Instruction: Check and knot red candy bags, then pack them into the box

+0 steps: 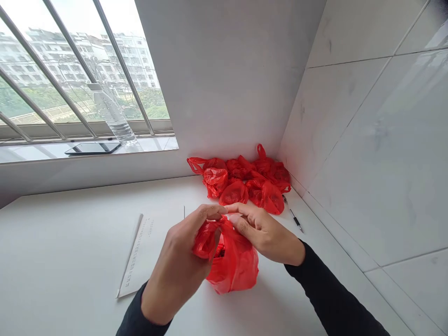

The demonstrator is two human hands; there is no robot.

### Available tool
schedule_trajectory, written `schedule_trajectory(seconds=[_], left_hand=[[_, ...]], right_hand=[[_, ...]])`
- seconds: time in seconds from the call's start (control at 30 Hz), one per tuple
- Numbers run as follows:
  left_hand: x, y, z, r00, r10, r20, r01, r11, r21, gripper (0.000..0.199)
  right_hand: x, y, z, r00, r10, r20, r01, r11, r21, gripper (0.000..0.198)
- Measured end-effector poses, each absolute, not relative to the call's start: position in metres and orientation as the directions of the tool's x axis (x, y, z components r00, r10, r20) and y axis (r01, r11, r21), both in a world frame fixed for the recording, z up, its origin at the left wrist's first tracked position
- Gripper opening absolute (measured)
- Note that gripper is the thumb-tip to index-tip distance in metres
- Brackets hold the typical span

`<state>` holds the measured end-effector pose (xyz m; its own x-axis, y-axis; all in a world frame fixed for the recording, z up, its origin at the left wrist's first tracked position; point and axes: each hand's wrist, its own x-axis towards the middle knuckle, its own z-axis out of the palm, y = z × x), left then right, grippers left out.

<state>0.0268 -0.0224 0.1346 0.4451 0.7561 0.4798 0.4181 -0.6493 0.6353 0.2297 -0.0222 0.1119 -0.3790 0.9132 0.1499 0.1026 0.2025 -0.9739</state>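
Table [63, 242] is white; far edge butts the grey wall [227, 79], R side runs along the tiled wall [381, 154]. Most room to move is L of the notebook [143, 256]; R of the right hand [262, 231] there's a narrower strip before the tiles. The pile of red bags [215, 179] takes up the back R corner, w/ the pen [297, 220] just beside it, nr the tiles.

Counts: 2 hands, 1 red plastic bag [241, 270] btwn them, at least 6 more in the pile; 1 pen, 1 notebook. On the sill [154, 143]: 1 water bottle [114, 116], 1 phone or tablet [93, 148] lying flat.

Grip: left hand [184, 252] grasps the bag's gathered top, fingers curled round the film. R thumb & index touch the same bunched top; partly hidden, so can't tell if they pinch or only rest. Bag is low in front of the pile, body bulging under the hands.

Materials: bag film thin, crinkly, see-through red, rounded below, twisted into loops above. Bottle clear plastic, white cap, upright, part-filled. Pen slim, clear w/ black grip. Notebook pale, flat, rectangular, small printed marks. Tiles glossy, grey-veined. Window bars [123, 65] metal. Sleeves [325, 289] black cloth.
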Motion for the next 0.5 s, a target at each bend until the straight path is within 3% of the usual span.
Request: schedule_trajectory(seconds=[0.17, 0.33, 0.5], left_hand=[[0.0330, -0.0172, 0.1283, 0.436, 0.644, 0.629, 0.463, -0.760, 0.457, 0.048], [0.0334, -0.0168, 0.1305, 0.384, 0.613, 0.690, 0.538, -0.756, 0.373, 0.047], [0.0331, -0.0127, 0.1259, 0.340, 0.593, 0.730, 0.605, -0.732, 0.314, 0.047]], right_hand=[[0.2290, -0.0196, 0.1077, -0.509, 0.856, 0.087, -0.054, 0.069, -0.996, 0.038], [0.2300, -0.0187, 0.1119, -0.334, 0.932, 0.142, 0.093, 0.183, -0.979, 0.026], [0.2288, -0.0185, 0.1119, -0.377, 0.912, 0.161, 0.091, 0.210, -0.973, 0.032]])
